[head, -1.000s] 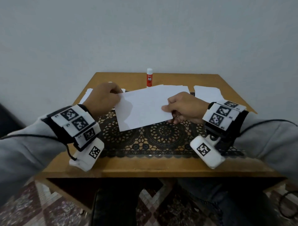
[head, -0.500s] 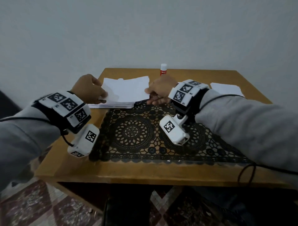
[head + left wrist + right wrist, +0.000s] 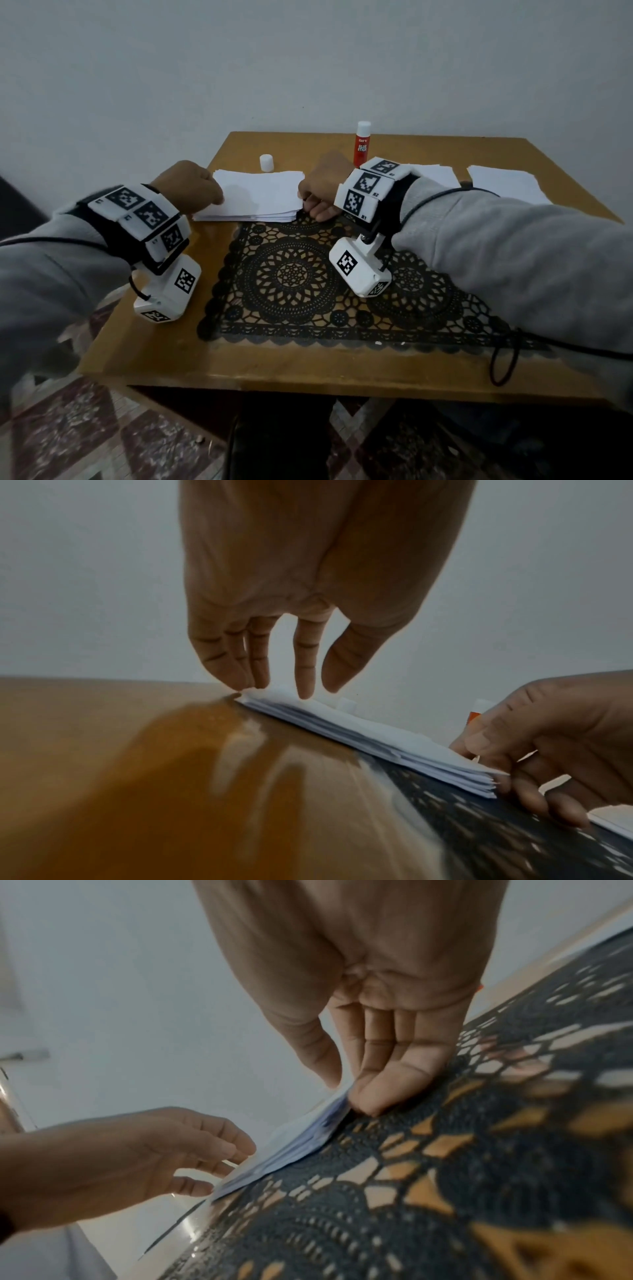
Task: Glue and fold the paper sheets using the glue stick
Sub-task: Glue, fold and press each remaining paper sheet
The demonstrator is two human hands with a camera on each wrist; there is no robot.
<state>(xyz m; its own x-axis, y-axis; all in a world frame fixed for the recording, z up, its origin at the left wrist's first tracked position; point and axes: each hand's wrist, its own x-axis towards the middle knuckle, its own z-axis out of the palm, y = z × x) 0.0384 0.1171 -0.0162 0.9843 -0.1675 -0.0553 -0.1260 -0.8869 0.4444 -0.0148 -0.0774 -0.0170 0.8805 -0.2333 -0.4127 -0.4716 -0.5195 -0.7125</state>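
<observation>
Two hands on paper stack | right hand hides glue stick base

The table under my arms is wood with a glossy varnish; in the left wrist view it throws back pale streaks of light. At the frame's centre lies a black lace mat, openwork, rough and matt. The stack of sheets above it is plain white matt paper, edges slightly ragged. The glue stick at upper centre looks like smooth plastic, as does the small white cap. My sleeves are soft grey cloth.
</observation>
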